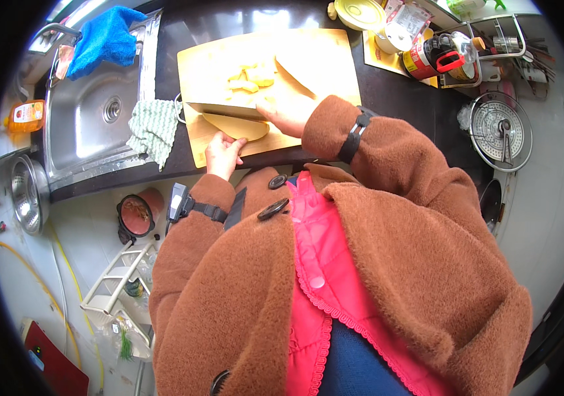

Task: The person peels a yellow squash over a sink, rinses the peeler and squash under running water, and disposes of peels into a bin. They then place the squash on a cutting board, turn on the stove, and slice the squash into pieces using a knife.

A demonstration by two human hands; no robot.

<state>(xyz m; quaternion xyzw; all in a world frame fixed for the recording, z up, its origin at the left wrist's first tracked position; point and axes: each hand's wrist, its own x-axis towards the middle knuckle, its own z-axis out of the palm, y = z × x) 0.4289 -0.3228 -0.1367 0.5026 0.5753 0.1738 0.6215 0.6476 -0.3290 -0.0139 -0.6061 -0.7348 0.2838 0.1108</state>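
Note:
A wooden cutting board (197,69) lies on the dark counter. My right hand (290,113) is closed around a kitchen knife (222,110), whose wide blade points left across the board; its handle is hidden in my grip. Just on the near side of the blade lies a long, pale yellow piece of vegetable (246,127), its kind unclear. The fingers of my left hand (222,154) are closed on its near edge. Beyond the blade sit several cut yellow chunks (250,78). A larger pale piece (297,76) rests at the right, washed out by glare.
Left of the board stand a steel sink (87,125) with a blue towel (105,43) and a pale green cloth (153,127) over its edge. At the back right are a dark sauce bottle (427,58), a lidded bowl (360,12) and a wire rack (493,33).

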